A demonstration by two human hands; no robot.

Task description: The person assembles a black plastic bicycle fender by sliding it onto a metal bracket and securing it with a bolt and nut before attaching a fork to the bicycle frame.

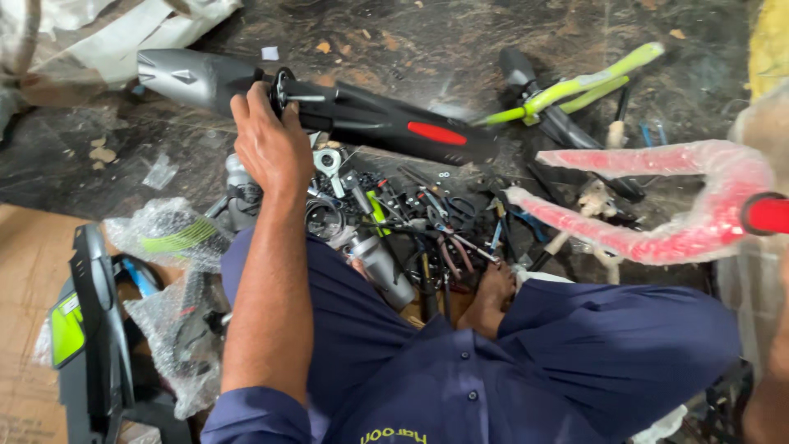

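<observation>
Our left hand [269,141] has its fingers curled closed around the black bicycle frame tube [362,115], gripping it where a silver-grey moulded piece [191,76] meets the black part with its red oval patch [436,133]. The tube lies across the dark stone floor [460,41], running from upper left toward the middle.

Our right hand is barely in view at the right edge, near the red grip [768,214]; we cannot tell how its fingers stand.

Just below the tube, between our knees, a pile of pliers, scissors and small tools [436,222] lies spread out, touching a bare foot [493,292]. A bubble-wrapped red frame piece [657,197] sits to the right, and a lime-green and black part [575,86] lies beyond it. At left, plastic-bagged parts [168,234] and a grey panel [94,329] rest on cardboard [25,288].
</observation>
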